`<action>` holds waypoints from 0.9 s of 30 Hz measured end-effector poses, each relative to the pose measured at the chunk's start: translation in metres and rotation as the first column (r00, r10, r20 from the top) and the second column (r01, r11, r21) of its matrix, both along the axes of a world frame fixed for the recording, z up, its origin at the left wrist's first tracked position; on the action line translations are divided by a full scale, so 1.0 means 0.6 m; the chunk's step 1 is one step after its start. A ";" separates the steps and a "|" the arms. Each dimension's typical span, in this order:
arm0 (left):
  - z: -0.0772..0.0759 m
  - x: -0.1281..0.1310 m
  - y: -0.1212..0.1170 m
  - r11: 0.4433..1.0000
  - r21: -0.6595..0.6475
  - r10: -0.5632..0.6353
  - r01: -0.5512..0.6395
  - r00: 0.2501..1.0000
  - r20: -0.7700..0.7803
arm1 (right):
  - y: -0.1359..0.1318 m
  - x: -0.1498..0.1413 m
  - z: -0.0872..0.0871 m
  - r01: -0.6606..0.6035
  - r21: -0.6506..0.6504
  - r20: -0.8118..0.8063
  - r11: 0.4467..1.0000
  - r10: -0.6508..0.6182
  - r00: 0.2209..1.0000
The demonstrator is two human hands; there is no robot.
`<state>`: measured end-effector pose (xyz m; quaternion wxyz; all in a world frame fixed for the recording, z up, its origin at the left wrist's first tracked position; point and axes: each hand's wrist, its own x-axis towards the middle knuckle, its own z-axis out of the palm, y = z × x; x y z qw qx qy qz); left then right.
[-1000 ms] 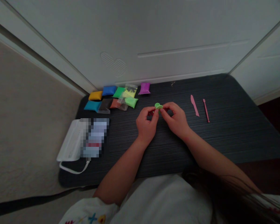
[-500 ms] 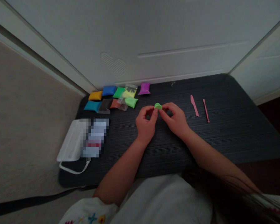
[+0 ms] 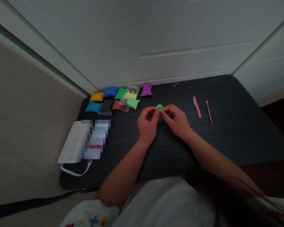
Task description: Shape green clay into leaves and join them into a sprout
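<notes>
A small piece of light green modelling clay (image 3: 159, 108) is held up between my two hands over the middle of the dark table. It looks like a flattened disc with a small raised part on top. My left hand (image 3: 148, 124) pinches its left side between thumb and fingers. On the other side, my right hand (image 3: 177, 121) has thumb and forefinger closed on the clay's right edge. The fingers hide parts of the piece.
Several coloured clay packets, among them a purple one (image 3: 146, 90) and a light green one (image 3: 133, 103), lie at the back left. A pink plastic knife (image 3: 197, 107) and a pink stick tool (image 3: 209, 112) lie right. A white power bank (image 3: 71, 142) is cabled to a blurred phone (image 3: 97, 140).
The clay has turned slightly between my fingers, and its disc face shows a little wider. Both hands stay in nearly the same place.
</notes>
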<state>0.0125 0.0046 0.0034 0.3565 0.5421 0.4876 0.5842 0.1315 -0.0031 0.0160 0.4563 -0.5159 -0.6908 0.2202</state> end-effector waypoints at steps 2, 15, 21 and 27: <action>0.000 0.000 0.000 1.000 -0.008 -0.002 0.003 1.000 0.010 | 0.000 0.000 0.000 -0.001 0.002 -0.005 1.000 0.001 1.000; 0.004 0.001 0.001 0.999 -0.029 -0.018 0.021 0.994 0.106 | 0.000 0.000 -0.002 0.008 -0.021 -0.061 1.000 -0.010 0.998; 0.001 0.000 0.005 0.997 -0.048 -0.060 0.065 0.992 0.110 | 0.000 0.001 -0.001 0.048 -0.032 -0.047 0.998 -0.050 0.998; -0.002 0.000 0.004 0.987 -0.101 -0.115 0.124 0.989 0.095 | 0.001 0.003 -0.001 0.129 0.001 -0.062 0.992 -0.129 0.990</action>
